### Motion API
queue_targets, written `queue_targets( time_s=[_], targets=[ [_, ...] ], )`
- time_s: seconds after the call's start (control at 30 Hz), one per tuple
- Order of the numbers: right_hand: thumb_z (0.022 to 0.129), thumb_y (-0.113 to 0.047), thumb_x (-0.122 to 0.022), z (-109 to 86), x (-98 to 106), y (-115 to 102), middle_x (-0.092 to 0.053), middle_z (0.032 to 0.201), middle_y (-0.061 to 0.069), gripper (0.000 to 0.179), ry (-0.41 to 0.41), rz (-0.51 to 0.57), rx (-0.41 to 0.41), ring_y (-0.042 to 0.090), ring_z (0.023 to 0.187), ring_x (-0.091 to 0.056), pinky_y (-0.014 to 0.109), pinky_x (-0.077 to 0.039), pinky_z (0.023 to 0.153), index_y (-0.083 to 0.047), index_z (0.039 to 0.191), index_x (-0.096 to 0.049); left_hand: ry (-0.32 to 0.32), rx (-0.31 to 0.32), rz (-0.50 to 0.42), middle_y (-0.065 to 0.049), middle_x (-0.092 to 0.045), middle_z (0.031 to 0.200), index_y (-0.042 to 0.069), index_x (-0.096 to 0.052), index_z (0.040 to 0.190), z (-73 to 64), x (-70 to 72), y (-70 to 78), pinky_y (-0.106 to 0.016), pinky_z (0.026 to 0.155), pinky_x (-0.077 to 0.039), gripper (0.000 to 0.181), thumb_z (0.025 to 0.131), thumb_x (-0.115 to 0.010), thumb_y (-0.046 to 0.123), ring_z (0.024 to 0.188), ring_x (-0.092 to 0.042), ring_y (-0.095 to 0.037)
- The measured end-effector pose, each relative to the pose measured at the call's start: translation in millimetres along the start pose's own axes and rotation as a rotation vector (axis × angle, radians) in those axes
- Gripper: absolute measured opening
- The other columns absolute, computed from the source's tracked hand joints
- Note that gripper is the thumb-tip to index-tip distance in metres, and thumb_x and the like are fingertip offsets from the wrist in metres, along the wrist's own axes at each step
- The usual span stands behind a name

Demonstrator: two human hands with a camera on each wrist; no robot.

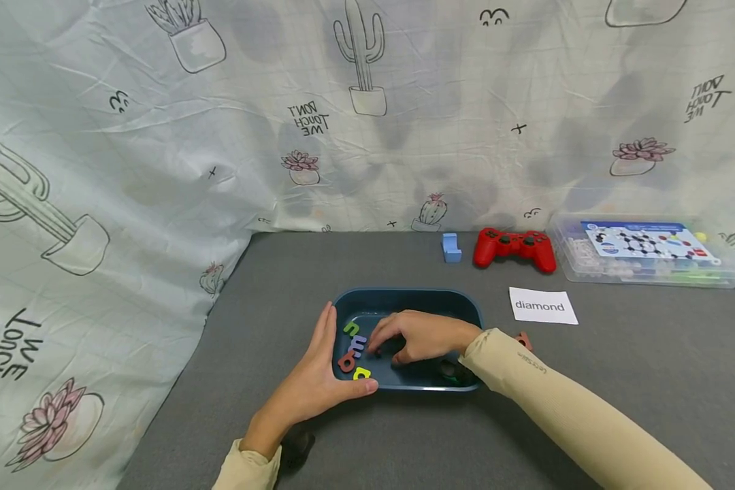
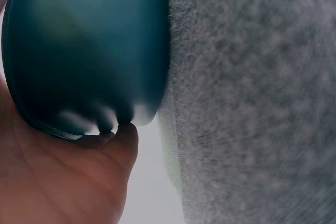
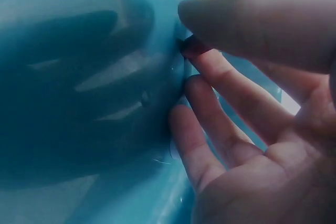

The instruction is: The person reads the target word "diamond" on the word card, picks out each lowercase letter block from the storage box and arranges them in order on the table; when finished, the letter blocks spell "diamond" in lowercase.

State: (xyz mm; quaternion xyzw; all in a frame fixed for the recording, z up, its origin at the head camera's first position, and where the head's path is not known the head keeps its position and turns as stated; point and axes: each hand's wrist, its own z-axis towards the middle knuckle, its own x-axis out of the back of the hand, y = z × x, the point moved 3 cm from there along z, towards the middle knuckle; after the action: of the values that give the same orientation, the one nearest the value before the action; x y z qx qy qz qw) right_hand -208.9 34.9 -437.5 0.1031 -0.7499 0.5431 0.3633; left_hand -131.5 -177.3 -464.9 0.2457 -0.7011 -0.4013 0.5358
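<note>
A dark blue tray (image 1: 407,292) sits on the grey table. My left hand (image 1: 318,374) holds its left end, thumb along the near rim and fingers against the outer left wall; the left wrist view shows fingertips on the tray's outside (image 2: 94,40). Inside the tray, my right hand (image 1: 425,335) reaches down with bent, spread fingers, thumb apart from the index finger. A small dark red piece (image 3: 196,46) lies at the index fingertip. Left of these fingers are a green letter n (image 1: 352,329), a purple m (image 1: 356,346), a red letter (image 1: 346,361) and a yellow letter (image 1: 362,373).
A white card reading "diamond" (image 1: 543,305) lies right of the tray, with an orange-red letter (image 1: 524,341) partly behind the sleeve. Farther back are a blue block (image 1: 451,248), a red game controller (image 1: 514,250) and a clear plastic case (image 1: 649,250). A printed curtain (image 1: 465,136) hangs behind.
</note>
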Motion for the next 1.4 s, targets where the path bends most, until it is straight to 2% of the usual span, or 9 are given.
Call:
queue_targets(
  time_s=[0.17,0.37,0.6,0.9,1.1,1.4],
  targets=[
    [0.092,0.003,-0.075,3.2,-1,8,-0.070,0.130,-0.002,0.036,0.027,-0.043,0.050,0.016,0.124,-0.060,0.045,-0.047,0.112,-0.009,0.126,-0.080,0.001,0.003,0.006,0.000,0.018,0.178,0.024,0.012,0.172,0.1,0.1,-0.2,-0.074,0.120,-0.018,0.135,0.086,-0.087,0.054,0.162,-0.003,-0.041],
    [0.092,0.005,-0.077,7.4,-4,7,-0.069,0.121,-0.001,0.027,0.052,-0.131,0.108,0.017,0.116,-0.059,0.045,-0.049,0.107,-0.009,0.114,-0.083,0.009,-0.001,0.008,0.000,0.018,0.178,0.024,0.012,0.172,-0.6,-0.3,-0.2,-0.073,0.120,-0.019,0.135,0.086,-0.087,0.053,0.162,-0.003,-0.041],
    [0.094,0.004,-0.078,9.8,-6,-5,-0.067,0.114,-0.005,0.020,0.050,-0.180,0.018,0.015,0.109,-0.055,0.040,-0.048,0.103,-0.011,0.106,-0.084,0.009,-0.001,0.004,-0.001,0.018,0.178,0.022,0.012,0.172,-0.7,-0.9,-0.5,-0.073,0.120,-0.019,0.135,0.086,-0.088,0.053,0.162,-0.002,-0.041],
    [0.094,-0.002,-0.082,11.9,-6,-4,-0.066,0.109,-0.008,0.014,0.057,-0.210,0.026,0.013,0.106,-0.054,0.037,-0.048,0.100,-0.014,0.100,-0.084,0.010,-0.009,0.002,-0.001,0.018,0.178,0.022,0.012,0.172,-0.2,-0.8,0.2,-0.072,0.120,-0.019,0.134,0.086,-0.087,0.052,0.162,-0.003,-0.041],
    [0.095,-0.003,-0.081,11.9,-5,-4,-0.067,0.107,-0.009,0.013,0.059,-0.203,0.038,0.011,0.104,-0.055,0.036,-0.048,0.099,-0.014,0.099,-0.083,0.008,-0.004,0.003,0.000,0.018,0.178,0.023,0.012,0.172,-0.6,-0.7,-0.4,-0.073,0.120,-0.018,0.134,0.086,-0.087,0.052,0.162,-0.002,-0.041],
    [0.098,0.002,-0.076,11.4,-3,-4,-0.071,0.100,-0.001,0.013,0.061,-0.054,0.064,0.006,0.086,-0.060,0.025,-0.056,0.083,-0.006,0.108,-0.080,0.007,-0.015,0.007,-0.003,0.018,0.178,0.022,0.012,0.172,-0.5,0.2,0.0,-0.072,0.121,-0.017,0.135,0.086,-0.088,0.052,0.162,-0.001,-0.040]
  ],
)
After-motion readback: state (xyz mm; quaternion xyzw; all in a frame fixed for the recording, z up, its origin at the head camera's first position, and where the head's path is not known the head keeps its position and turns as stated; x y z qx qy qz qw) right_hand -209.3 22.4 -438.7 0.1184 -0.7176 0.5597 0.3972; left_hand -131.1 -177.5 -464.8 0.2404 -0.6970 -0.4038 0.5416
